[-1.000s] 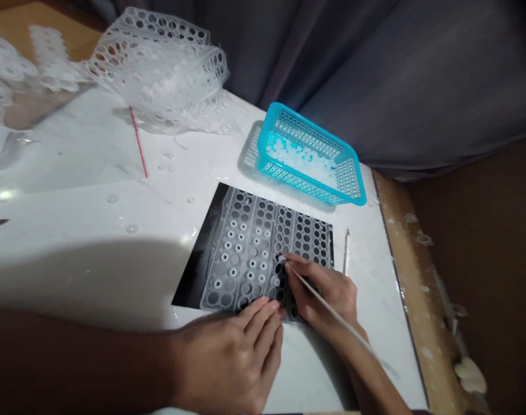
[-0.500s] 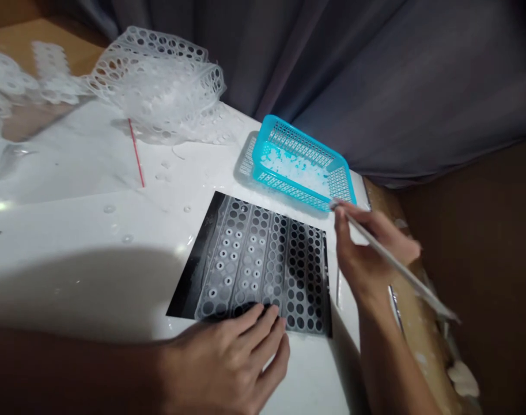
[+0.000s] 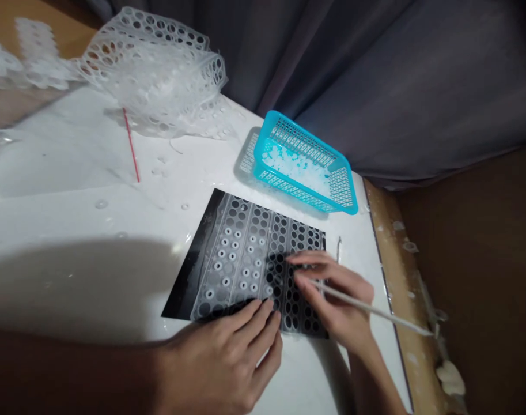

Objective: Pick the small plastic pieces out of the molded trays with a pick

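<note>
A translucent plastic sheet with rows of round cells (image 3: 254, 222) lies on a black board (image 3: 189, 276). Small white rings (image 3: 246, 272) sit in several cells on its left and middle part. My left hand (image 3: 232, 351) is open, its fingertips resting on the near edge of the sheet. Over the right half of the sheet, my right hand (image 3: 340, 291) grips a thin whitish stick (image 3: 379, 312) between thumb and fingers. The stick's rear end points to the lower right; its front tip is hidden by the fingers.
A blue basket (image 3: 306, 196) holding small white pieces stands behind the board. A heap of perforated plastic sheets (image 3: 154, 75) lies at the back left, beside a red strip (image 3: 131, 145). Loose rings (image 3: 101, 204) dot the white table. A dark curtain (image 3: 375, 86) hangs behind.
My right hand with the stick has moved from the basket's near corner down and left, over the sheet. My left hand stays at the near edge. The view has shifted slightly.
</note>
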A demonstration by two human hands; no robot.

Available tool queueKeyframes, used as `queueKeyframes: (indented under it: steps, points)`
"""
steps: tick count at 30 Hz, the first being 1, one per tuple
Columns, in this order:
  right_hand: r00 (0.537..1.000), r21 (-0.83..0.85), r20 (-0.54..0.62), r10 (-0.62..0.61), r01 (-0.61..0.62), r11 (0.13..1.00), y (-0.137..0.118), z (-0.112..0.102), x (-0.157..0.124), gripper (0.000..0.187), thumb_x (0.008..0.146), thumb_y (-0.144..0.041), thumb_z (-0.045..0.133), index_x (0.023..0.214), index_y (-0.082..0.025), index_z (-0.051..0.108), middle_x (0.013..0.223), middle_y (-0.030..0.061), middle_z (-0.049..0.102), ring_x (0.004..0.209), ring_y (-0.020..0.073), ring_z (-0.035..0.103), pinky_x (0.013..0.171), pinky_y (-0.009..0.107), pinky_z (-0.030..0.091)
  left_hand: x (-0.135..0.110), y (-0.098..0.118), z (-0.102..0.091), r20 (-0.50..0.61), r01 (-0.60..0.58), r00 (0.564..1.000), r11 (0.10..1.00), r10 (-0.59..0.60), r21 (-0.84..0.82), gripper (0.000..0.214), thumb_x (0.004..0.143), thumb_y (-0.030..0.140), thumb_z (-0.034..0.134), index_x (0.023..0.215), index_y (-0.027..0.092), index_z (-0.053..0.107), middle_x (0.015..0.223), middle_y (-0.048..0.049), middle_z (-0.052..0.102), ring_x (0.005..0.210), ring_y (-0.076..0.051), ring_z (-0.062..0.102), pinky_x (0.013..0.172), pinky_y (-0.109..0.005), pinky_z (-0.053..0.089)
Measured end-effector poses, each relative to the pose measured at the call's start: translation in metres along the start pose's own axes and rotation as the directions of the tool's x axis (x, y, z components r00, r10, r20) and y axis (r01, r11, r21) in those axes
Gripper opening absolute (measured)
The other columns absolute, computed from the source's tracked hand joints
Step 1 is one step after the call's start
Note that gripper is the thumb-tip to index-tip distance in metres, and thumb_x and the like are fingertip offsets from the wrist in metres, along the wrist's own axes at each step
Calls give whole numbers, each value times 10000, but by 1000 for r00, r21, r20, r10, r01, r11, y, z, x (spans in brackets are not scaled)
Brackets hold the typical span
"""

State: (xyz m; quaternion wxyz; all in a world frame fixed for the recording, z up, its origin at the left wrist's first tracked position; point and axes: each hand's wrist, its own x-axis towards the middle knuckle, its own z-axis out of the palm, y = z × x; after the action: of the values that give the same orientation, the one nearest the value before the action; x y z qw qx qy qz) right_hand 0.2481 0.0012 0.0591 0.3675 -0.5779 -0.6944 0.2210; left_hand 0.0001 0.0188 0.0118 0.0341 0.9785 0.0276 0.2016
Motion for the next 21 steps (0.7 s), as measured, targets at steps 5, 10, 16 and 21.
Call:
queueKeyframes:
  steps: [5, 10, 16, 21]
  points:
    - [990, 9, 143, 10, -11, 1000, 2, 13, -36, 138, 973, -122, 698, 1011, -233, 769, 1126, 95, 811, 1105, 286, 754, 963, 469, 643, 1, 1, 1, -9, -5, 1000, 1000, 5, -10, 536, 1040, 401, 538, 1393, 17, 659, 1415, -236, 688, 1320, -351, 664, 1205, -473, 424]
    - [991, -3, 127, -38, 39, 999, 4, 20, -41, 170, 976, -86, 687, 1043, -228, 752, 1174, 102, 801, 1140, 282, 740, 994, 474, 631, 1, 2, 2, 22, -28, 999, 999, 28, -25, 591, 1014, 435, 562, 1403, -2, 640, 1413, -257, 679, 1293, -367, 672, 1197, -485, 432]
    - [984, -55, 143, -103, 112, 992, -1, 21, -38, 200, 983, -86, 666, 1090, -229, 755, 1186, 111, 807, 1102, 284, 761, 938, 476, 661, 0, 1, 4, 1, -34, 999, 999, 34, -33, 577, 1002, 432, 588, 1389, 8, 650, 1388, -247, 693, 1274, -354, 678, 1189, -482, 440]
    - [983, -64, 163, -90, 101, 993, -1, 18, -39, 203, 987, -87, 656, 1091, -232, 753, 1189, 114, 812, 1122, 289, 763, 953, 478, 666, 1, 1, 3, 17, -37, 999, 999, 37, -23, 587, 1011, 432, 568, 1409, 6, 635, 1395, -238, 690, 1275, -352, 678, 1179, -466, 457]
